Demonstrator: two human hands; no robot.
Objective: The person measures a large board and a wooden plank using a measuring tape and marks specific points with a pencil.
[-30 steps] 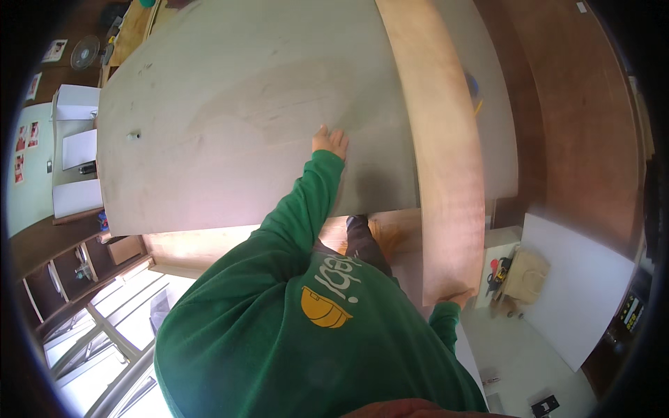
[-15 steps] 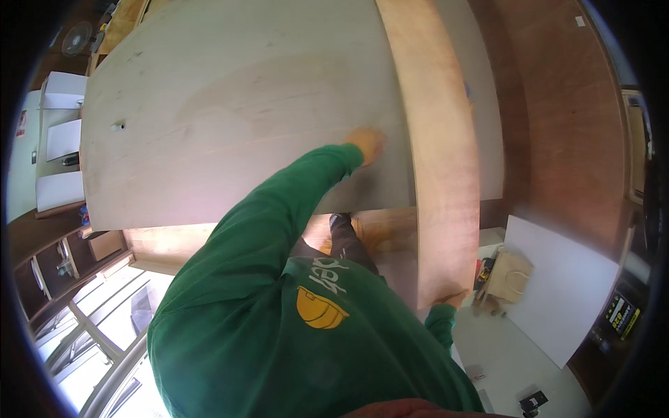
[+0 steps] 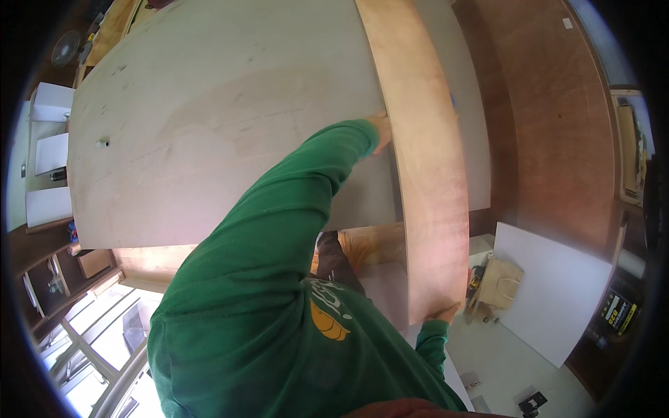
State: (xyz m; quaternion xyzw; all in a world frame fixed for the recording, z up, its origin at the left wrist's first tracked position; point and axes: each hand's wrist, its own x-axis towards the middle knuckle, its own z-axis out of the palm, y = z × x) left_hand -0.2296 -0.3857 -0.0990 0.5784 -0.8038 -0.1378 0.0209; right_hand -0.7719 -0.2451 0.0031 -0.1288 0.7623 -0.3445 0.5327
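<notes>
Board point(image 3: 428, 167) extending across surface's point(image 3: 209, 174) right side, projecting past front edge. Right hand point(image 3: 444, 313) grasping projecting end near right corner; left hand point(image 3: 380, 132) meeting board's left edge, fingers hidden, grip unclear. Apparently steadying board two-handed; next move likely calling for support at both contacts.

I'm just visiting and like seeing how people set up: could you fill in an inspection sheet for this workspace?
Surface: broad grey tabletop, with faint darker marks.
Job's things: long wooden board, reaching across the tabletop and out past its near edge.
Clutter: small pale item toward the tabletop's left side, too small to identify.
Left fingers: at the board's left edge, partly hidden.
Right fingers: holding the board's near right corner.
Cables: nothing seen.
Surroundings: white panel at right; round fan at upper left.
</notes>
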